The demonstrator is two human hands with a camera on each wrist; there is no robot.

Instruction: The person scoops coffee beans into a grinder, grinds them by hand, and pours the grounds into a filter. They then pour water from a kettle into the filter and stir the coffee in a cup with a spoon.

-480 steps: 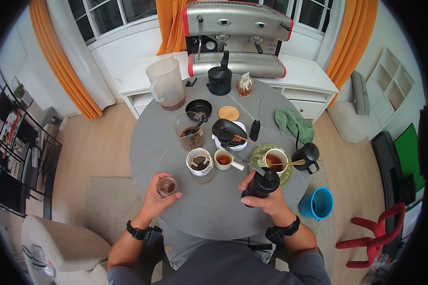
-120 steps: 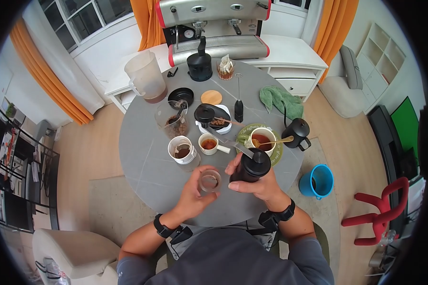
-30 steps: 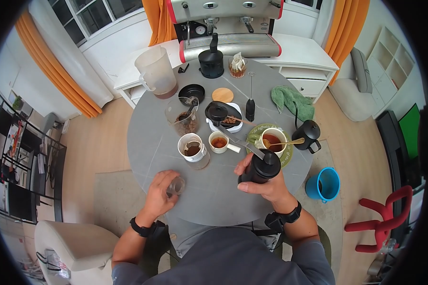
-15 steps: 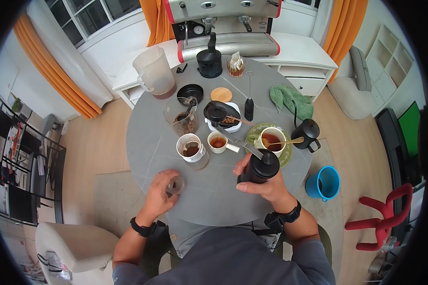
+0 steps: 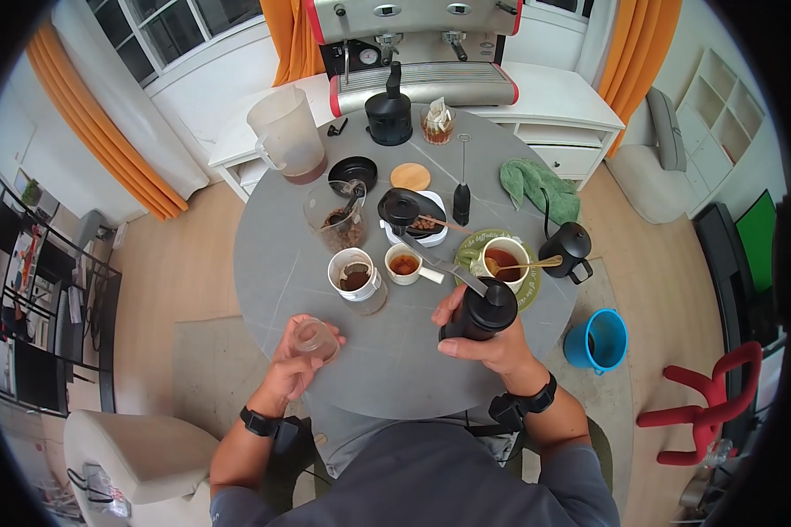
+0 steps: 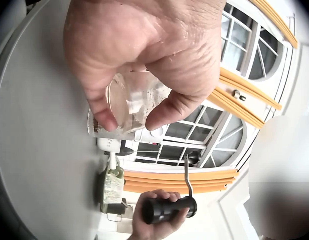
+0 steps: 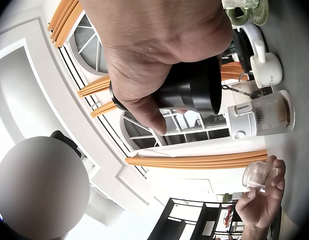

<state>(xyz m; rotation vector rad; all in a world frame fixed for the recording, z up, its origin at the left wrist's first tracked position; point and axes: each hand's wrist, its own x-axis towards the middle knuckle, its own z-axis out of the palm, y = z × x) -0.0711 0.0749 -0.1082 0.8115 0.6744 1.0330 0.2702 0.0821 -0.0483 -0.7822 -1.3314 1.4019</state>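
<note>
A small clear glass jar point(image 5: 315, 341) is pinched between the fingers and thumb of the left hand point(image 5: 292, 367), low over the table's near left side. In the left wrist view the jar point(image 6: 137, 100) lies tilted, with dark specks on its wall. To the right, the right hand point(image 5: 501, 350) grips a black hand grinder point(image 5: 476, 318) round its body; its crank arm points away and left, ending in a round knob point(image 5: 402, 208). The right wrist view shows the dark grinder body point(image 7: 194, 90) in that hand. Jar and grinder are well apart.
Beyond the hands stand a glass with a drip filter point(image 5: 356, 274), a white handled cup point(image 5: 404, 263) and a cup of tea point(image 5: 504, 263) on a green plate. A black kettle point(image 5: 571, 248), bean jug point(image 5: 338, 224) and large pitcher point(image 5: 288, 136) surround them.
Since four seconds ago the left hand has moved left, away from the grinder, with the jar. In the last half second it has turned over and tilted the jar. The right hand's grip is unchanged.
</note>
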